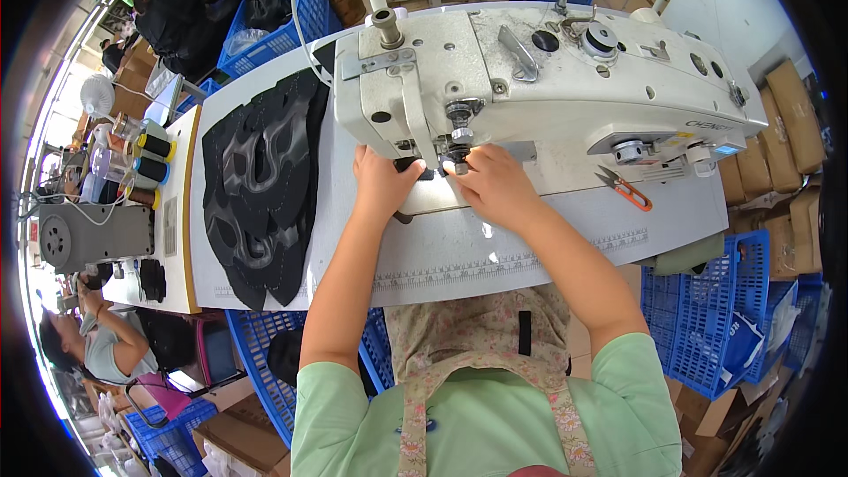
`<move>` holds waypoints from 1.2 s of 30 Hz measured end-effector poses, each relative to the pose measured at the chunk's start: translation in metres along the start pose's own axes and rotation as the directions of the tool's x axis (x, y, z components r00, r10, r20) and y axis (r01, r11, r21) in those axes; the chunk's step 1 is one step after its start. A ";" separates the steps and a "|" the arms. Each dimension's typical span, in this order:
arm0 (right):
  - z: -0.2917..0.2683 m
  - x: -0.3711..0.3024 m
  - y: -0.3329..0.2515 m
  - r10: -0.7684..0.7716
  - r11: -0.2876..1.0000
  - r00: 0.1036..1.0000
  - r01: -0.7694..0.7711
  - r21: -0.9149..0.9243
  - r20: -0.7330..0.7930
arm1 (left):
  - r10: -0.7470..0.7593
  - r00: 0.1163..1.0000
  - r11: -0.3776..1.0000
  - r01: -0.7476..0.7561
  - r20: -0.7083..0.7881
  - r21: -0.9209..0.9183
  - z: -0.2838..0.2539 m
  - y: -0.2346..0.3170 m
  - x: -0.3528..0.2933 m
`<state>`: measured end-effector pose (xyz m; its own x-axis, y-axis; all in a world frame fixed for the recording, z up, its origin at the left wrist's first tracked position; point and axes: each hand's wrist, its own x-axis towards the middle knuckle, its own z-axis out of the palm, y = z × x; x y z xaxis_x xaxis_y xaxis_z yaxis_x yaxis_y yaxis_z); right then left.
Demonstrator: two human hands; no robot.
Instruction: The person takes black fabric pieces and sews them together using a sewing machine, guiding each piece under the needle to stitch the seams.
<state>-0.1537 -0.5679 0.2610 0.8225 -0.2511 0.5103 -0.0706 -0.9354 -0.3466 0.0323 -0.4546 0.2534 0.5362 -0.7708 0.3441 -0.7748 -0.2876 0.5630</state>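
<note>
A white industrial sewing machine (pixel 530 88) stands before me on a pale worktable (pixel 459 247). My left hand (pixel 380 184) is at the left side of its needle area, thumb and fingers closed on a small black fabric piece (pixel 408 164). Most of that piece is hidden by the machine head and my fingers. Close to the presser foot (pixel 458 157), my right hand (pixel 495 184) has its thumb and fingertips pinched together. What lies between those fingertips is hidden. Left of the machine, a stack of black fabric panels (pixel 265 177) with glossy curved patterns lies on the table.
Orange-handled thread snips (pixel 625 190) lie right of my right hand. A printed ruler strip (pixel 521 262) runs along the table's near edge. Blue crates (pixel 707 318) stand at the right. Another person (pixel 115 340) sits at a sewing machine on the left, near thread spools (pixel 155 157).
</note>
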 end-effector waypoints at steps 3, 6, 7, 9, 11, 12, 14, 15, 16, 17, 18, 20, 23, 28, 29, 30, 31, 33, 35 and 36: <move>0.000 0.000 0.000 -0.021 1.000 0.999 0.021 -0.001 -0.026 | 0.009 1.000 1.000 -0.009 -0.015 0.025 -0.001 0.002 0.000; 0.000 0.000 0.000 -0.011 1.000 1.000 0.011 0.002 -0.025 | 0.023 0.999 1.000 -0.022 -0.040 0.011 0.000 0.004 0.000; 0.000 0.000 0.000 -0.011 1.000 1.000 0.011 0.001 -0.025 | 0.027 0.999 1.000 -0.027 -0.044 -0.007 0.000 0.004 0.000; 0.000 0.000 -0.001 -0.013 1.000 1.000 0.013 -0.001 -0.026 | 0.031 0.998 0.999 -0.032 -0.049 -0.026 0.001 0.001 0.000; 0.000 0.002 -0.003 0.002 1.000 1.000 -0.003 -0.006 -0.015 | -0.090 0.991 0.992 0.098 0.096 -0.075 0.002 -0.010 0.000; 0.000 0.002 -0.003 0.004 1.000 1.000 -0.004 -0.008 -0.014 | -0.090 0.991 0.992 0.098 0.097 -0.077 0.003 -0.010 0.000; 0.000 0.002 -0.004 0.027 0.999 0.999 -0.026 -0.032 0.021 | -0.081 0.992 0.994 0.088 0.099 -0.065 0.004 -0.010 0.001; 0.000 0.001 -0.003 0.026 0.999 0.999 -0.026 -0.033 0.022 | -0.081 0.992 0.994 0.088 0.098 -0.067 0.005 -0.011 0.002; 0.000 0.001 -0.002 0.024 0.999 0.999 -0.023 -0.031 0.033 | -0.087 0.990 0.993 0.094 0.107 -0.070 0.006 -0.011 0.003; 0.000 0.001 -0.001 0.022 0.999 0.999 -0.021 -0.028 0.043 | -0.092 0.989 0.992 0.101 0.116 -0.073 0.006 -0.012 0.003; -0.001 0.001 -0.001 0.020 0.999 0.999 -0.019 -0.028 0.045 | -0.094 0.989 0.992 0.103 0.115 -0.073 0.006 -0.013 0.004; -0.002 0.002 0.000 -0.004 1.000 1.000 0.004 0.019 -0.002 | -0.094 0.988 0.993 0.102 0.120 -0.061 0.007 -0.014 0.005; -0.001 0.002 0.001 -0.012 1.000 1.000 0.012 0.007 0.008 | -0.083 0.991 0.996 0.086 0.109 -0.028 0.009 -0.018 0.006; -0.003 0.004 -0.003 0.035 0.999 0.998 -0.035 -0.007 0.046 | -0.080 0.994 0.996 0.083 0.081 -0.035 0.012 -0.024 0.011; -0.003 0.005 -0.003 0.052 0.999 0.997 -0.052 0.000 0.057 | -0.069 0.995 0.997 0.072 0.066 -0.038 0.012 -0.024 0.011; -0.002 0.004 -0.002 0.054 0.999 0.997 -0.054 -0.001 0.057 | -0.069 0.995 0.997 0.071 0.068 -0.039 0.011 -0.020 0.013; -0.002 0.004 -0.002 0.059 0.998 0.997 -0.059 0.003 0.055 | -0.090 0.994 0.994 0.093 0.070 -0.049 0.011 -0.017 0.014; -0.001 0.005 -0.001 0.063 0.998 0.997 -0.064 0.006 0.052 | -0.111 0.991 0.992 0.115 0.072 -0.059 0.009 -0.013 0.016; -0.002 0.006 -0.001 0.100 0.995 0.990 -0.101 0.006 0.100 | -0.066 0.997 0.998 0.067 0.045 -0.015 0.009 -0.011 0.017; -0.003 0.006 -0.001 0.100 0.995 0.990 -0.101 0.008 0.100 | -0.067 0.997 0.998 0.068 0.045 -0.013 0.008 -0.010 0.018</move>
<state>-0.1503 -0.5688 0.2664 0.8637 -0.3168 0.3919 -0.1488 -0.9033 -0.4024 0.0468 -0.4701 0.2474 0.5712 -0.7747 0.2714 -0.7322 -0.3314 0.5950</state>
